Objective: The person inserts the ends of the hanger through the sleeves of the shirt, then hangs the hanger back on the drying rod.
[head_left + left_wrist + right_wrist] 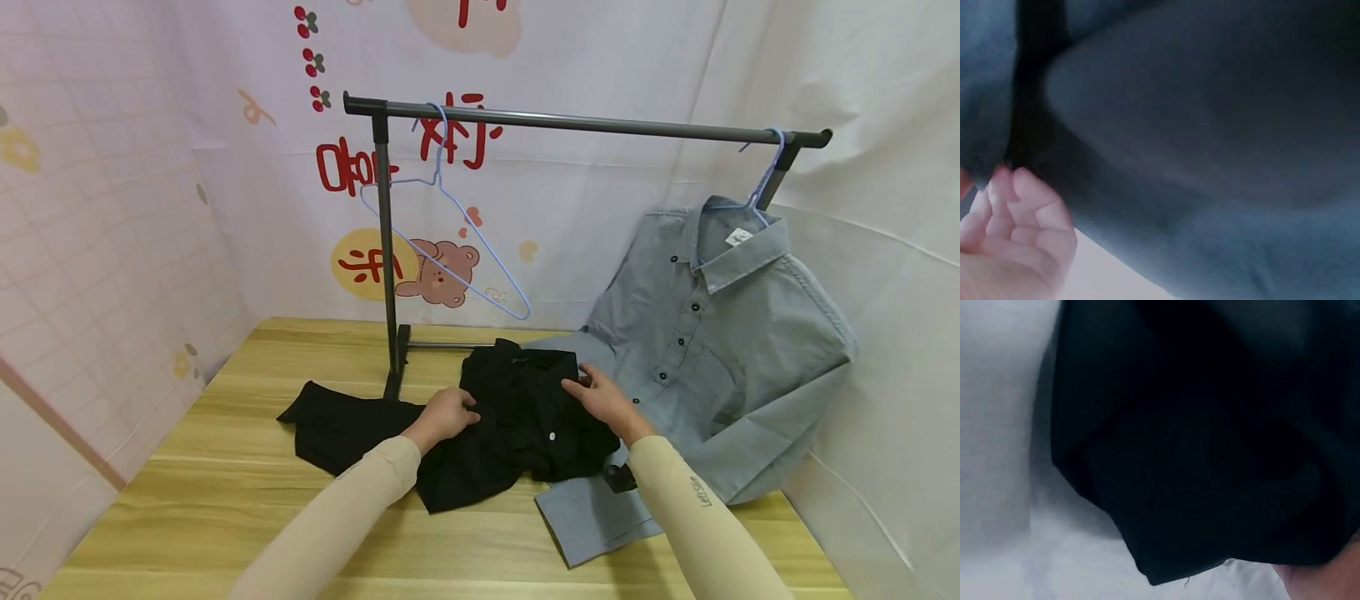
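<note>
A black shirt (517,408) with a white button (552,436) lies crumpled on the table, one sleeve stretched to the left. My left hand (447,414) pinches its left part near the shoulder. In the left wrist view, the curled fingers of the left hand (1019,231) meet a fold of the dark cloth (1210,125). At the upper right edge of the shirt, my right hand (602,393) grips the fabric between thumb and fingers. The right wrist view has the dark cloth (1179,456) hanging in folds, with only a bit of the right hand (1325,578) showing.
A dark metal clothes rack (585,123) stands behind the shirt. From its left side hangs a bare blue hanger (444,133). At the right, a grey-blue shirt (705,333) hangs on another hanger, its lower part spread over the wooden table (202,500) beneath the black shirt.
</note>
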Tool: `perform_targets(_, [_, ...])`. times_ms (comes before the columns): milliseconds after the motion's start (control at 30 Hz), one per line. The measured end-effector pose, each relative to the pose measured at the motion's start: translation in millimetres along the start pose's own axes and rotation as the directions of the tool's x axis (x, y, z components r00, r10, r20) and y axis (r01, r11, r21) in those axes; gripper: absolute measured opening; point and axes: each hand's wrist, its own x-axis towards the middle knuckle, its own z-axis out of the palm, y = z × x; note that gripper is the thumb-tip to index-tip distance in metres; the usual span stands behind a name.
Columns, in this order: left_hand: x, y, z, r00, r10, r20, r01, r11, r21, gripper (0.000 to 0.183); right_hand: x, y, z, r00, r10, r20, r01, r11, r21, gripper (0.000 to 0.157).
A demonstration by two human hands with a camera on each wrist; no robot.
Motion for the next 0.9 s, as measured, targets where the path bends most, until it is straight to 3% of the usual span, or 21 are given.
perform_targets(167, [-3.1,-9.0,-15.8,0.992,0.002,-0.124,-0.009,0.999,-0.052,0.018,-0.5,-0.2,-0.5,0.995,-0.076,-0.070,0.077,0.997,0.021,0.054])
perform_targets(267, [-6.0,-15.2,-27.8,0.985,-0.044,-0.164,0.017,0.987,-0.161,0.015,-1.2,-2.2,0.6,0.987,-0.104,-0.126,0.110,0.993,0.045,0.033])
perform_targets(367, [-8.8,-20.6,-39.9,0.981,-0.111,-0.157,0.059,0.951,-0.302,0.020,-3.5,-7.1,2.8,0.979,-0.095,-0.181,0.107,0.992,0.060,0.028])
perform_targets(467, [-10.7,-24.3,-53.2,0.977,-0.160,-0.140,0.084,0.895,-0.439,0.024,-6.1,-14.1,5.7,0.972,-0.084,-0.219,0.096,0.994,0.046,0.032])
perform_targets(600, [-11.4,-25.8,-71.9,0.976,-0.161,-0.148,0.064,0.857,-0.511,0.024,-8.1,-22.7,9.6,0.947,-0.150,-0.284,0.144,0.989,-0.041,0.032])
perform_targets(767, [-12.2,-29.2,-96.3,0.984,-0.112,-0.141,0.036,0.890,-0.455,0.024,-10.5,-29.3,12.5,0.915,-0.248,-0.317,0.214,0.967,-0.141,0.028])
perform_targets(900, [-16.3,-36.0,-113.2,0.995,-0.069,-0.075,0.039,0.936,-0.349,0.025,-10.4,-27.3,13.5,0.923,-0.256,-0.286,0.216,0.962,-0.164,0.027])
